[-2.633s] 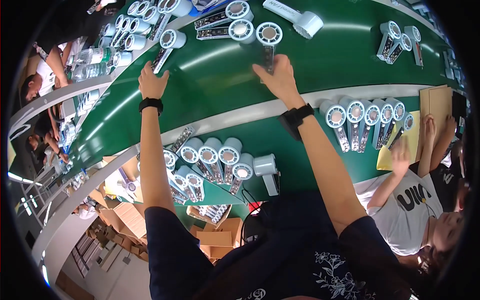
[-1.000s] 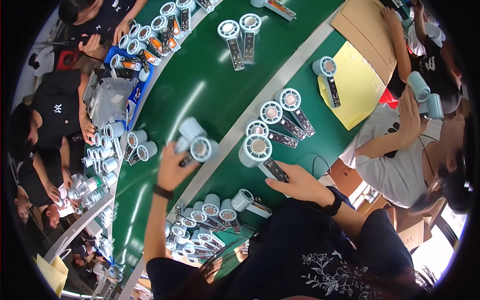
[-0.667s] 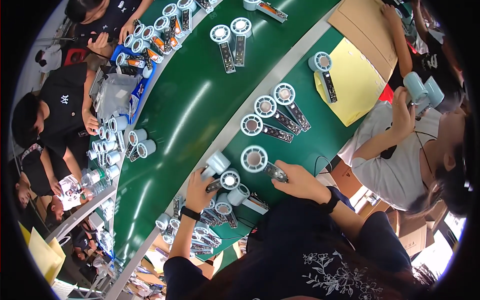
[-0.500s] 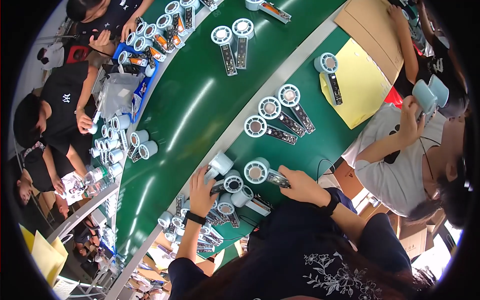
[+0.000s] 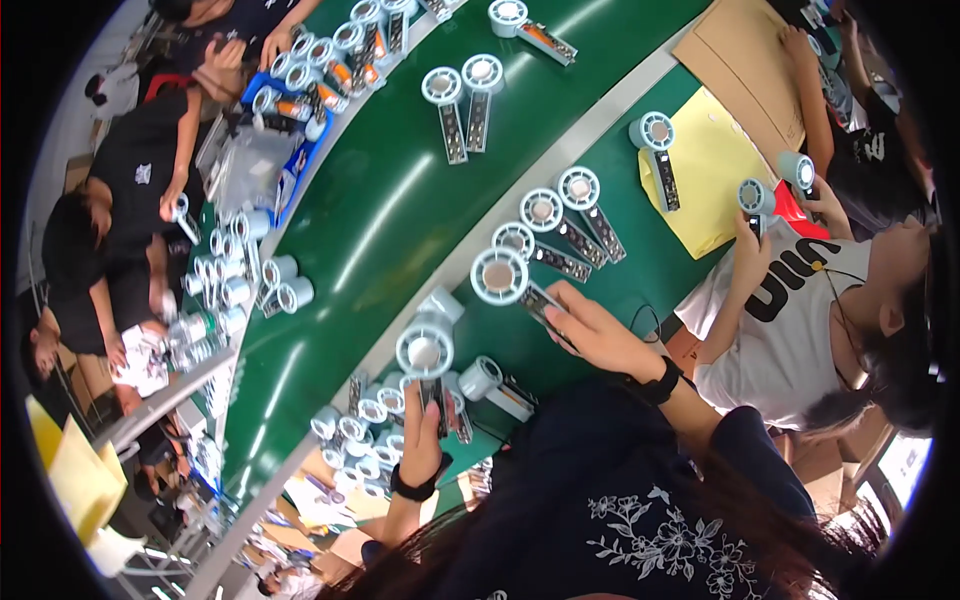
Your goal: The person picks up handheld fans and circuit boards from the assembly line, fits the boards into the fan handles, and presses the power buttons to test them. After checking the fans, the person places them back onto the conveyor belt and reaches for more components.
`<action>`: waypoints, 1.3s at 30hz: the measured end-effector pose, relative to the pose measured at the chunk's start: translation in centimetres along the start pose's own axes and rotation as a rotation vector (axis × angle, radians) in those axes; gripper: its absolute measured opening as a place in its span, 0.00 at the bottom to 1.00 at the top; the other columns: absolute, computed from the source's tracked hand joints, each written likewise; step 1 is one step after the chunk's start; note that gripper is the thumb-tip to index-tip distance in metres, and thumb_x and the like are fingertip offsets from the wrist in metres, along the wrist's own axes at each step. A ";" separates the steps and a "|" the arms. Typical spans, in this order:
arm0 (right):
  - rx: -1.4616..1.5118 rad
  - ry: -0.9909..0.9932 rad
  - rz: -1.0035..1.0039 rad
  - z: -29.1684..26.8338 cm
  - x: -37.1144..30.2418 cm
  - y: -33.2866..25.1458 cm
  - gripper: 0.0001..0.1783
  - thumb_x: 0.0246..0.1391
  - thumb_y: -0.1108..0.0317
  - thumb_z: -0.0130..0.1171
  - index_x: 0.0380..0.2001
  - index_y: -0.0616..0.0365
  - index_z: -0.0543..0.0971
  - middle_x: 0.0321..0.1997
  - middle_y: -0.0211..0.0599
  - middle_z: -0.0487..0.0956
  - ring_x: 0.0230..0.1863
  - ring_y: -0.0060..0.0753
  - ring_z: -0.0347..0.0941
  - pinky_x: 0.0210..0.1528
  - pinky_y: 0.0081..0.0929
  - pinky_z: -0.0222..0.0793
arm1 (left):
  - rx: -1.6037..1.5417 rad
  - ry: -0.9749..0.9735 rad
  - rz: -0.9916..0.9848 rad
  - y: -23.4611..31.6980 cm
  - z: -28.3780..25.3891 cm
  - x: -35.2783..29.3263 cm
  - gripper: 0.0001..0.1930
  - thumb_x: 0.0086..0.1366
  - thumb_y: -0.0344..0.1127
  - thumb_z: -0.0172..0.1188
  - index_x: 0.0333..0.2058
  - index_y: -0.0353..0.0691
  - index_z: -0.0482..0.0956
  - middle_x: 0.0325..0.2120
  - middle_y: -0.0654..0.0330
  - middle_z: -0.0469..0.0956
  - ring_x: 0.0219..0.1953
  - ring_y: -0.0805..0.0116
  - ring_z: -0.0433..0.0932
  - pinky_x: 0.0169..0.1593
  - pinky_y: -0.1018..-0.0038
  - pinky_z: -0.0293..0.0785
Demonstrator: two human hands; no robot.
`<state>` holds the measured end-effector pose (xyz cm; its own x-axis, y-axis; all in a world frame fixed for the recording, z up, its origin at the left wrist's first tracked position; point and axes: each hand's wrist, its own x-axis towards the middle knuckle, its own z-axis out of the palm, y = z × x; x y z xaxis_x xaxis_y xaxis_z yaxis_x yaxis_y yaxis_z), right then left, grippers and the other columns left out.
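Observation:
In my left hand [image 5: 424, 440] a light-blue unit [image 5: 424, 352], shaped like a small hair dryer, is held upright by its handle. Its round vented head faces up, and a dark circuit board shows in the open handle. My right hand [image 5: 603, 335] grips a similar light-blue unit [image 5: 499, 277] by the handle, its head pointing left over the end of a row of such units [image 5: 541, 210]. Behind the left-hand unit stands another light-blue head [image 5: 440, 303], partly hidden. Close to my left hand, one more unit [image 5: 482, 377] lies on the green table.
Several units [image 5: 370, 410] crowd the table left of my left hand. A metal rail [image 5: 560, 150] separates my table from a green conveyor belt [image 5: 370, 210] carrying more units. Yellow paper [image 5: 705, 150] and cardboard [image 5: 745, 70] lie at far right. Co-workers [image 5: 800, 290] sit on both sides.
My right hand has moved up and left with its unit. My left hand has moved slightly right and lower, now holding a unit upright. The co-worker at right has lowered two units.

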<state>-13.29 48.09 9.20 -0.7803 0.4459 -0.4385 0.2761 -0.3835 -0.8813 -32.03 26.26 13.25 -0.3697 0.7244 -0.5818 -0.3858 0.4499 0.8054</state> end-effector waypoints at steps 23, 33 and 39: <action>0.271 -0.158 -0.210 9.4 -9.6 -3.2 0.15 0.66 0.64 0.34 0.51 0.61 0.60 0.31 0.33 0.68 0.21 0.18 0.62 0.23 0.15 0.58 | -0.440 0.198 0.529 -0.4 9.7 -6.5 0.16 0.72 0.43 0.33 0.45 0.35 0.59 0.35 0.54 0.67 0.21 0.74 0.66 0.23 0.74 0.74; 0.233 -0.209 -0.238 9.7 -10.5 -3.6 0.16 0.64 0.66 0.35 0.52 0.61 0.58 0.30 0.34 0.68 0.22 0.18 0.62 0.24 0.16 0.60 | -0.447 0.254 0.582 -0.4 11.0 -8.1 0.23 0.71 0.46 0.35 0.57 0.36 0.55 0.35 0.57 0.67 0.22 0.73 0.66 0.24 0.74 0.69; 0.228 -0.216 -0.292 10.4 -10.7 -3.7 0.16 0.64 0.67 0.36 0.51 0.61 0.58 0.30 0.34 0.68 0.22 0.18 0.62 0.26 0.16 0.60 | -0.510 0.235 0.596 -0.4 11.3 -8.9 0.16 0.72 0.40 0.35 0.52 0.36 0.55 0.37 0.53 0.67 0.23 0.71 0.68 0.27 0.74 0.72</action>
<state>-11.79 36.32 19.04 -0.9135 0.3921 -0.1081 -0.0862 -0.4463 -0.8907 -19.03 25.54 19.42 -0.7795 0.6135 -0.1267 -0.3850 -0.3096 0.8694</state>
